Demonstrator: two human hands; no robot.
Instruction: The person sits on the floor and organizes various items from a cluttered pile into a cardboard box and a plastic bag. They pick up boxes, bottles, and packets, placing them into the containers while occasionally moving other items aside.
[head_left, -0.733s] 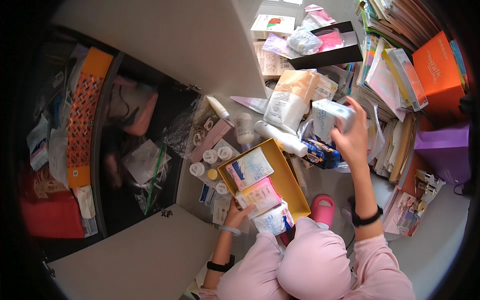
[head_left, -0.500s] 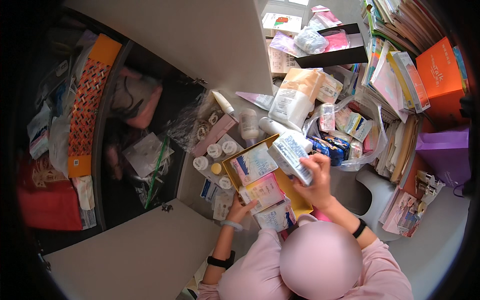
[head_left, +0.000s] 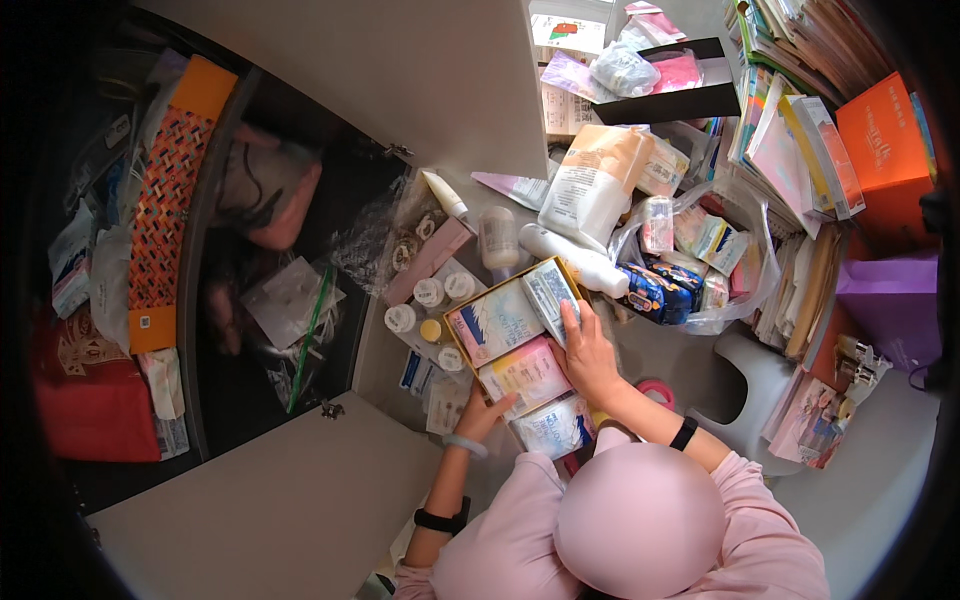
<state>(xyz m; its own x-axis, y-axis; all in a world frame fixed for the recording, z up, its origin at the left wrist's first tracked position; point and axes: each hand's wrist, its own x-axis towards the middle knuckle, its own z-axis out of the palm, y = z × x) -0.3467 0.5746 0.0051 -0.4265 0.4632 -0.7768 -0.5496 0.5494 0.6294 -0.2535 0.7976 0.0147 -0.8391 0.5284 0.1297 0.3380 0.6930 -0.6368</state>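
Observation:
A shallow yellow box (head_left: 497,287) sits in front of me, filled with flat packs that look like sanitary pads. Inside are a white-and-blue pack (head_left: 492,325) at the far left, a pink-and-yellow pack (head_left: 525,372) in the middle and another white-and-blue pack (head_left: 555,428) nearest me. My right hand (head_left: 592,360) is closed on a white pack with blue print (head_left: 546,298), standing along the box's right side. My left hand (head_left: 482,415) grips the box's left edge, its thumb on the pink-and-yellow pack.
Several white-capped jars (head_left: 428,292), a bottle (head_left: 497,240) and a white bottle (head_left: 585,262) lie beyond the box. A clear bag of packs (head_left: 745,300) stands right, near a grey stool (head_left: 745,375). An open cabinet (head_left: 350,250) is left; files (head_left: 790,290) line the right.
My right hand has lowered the white pack from above the box into its right side. The left hand stays at the box's edge.

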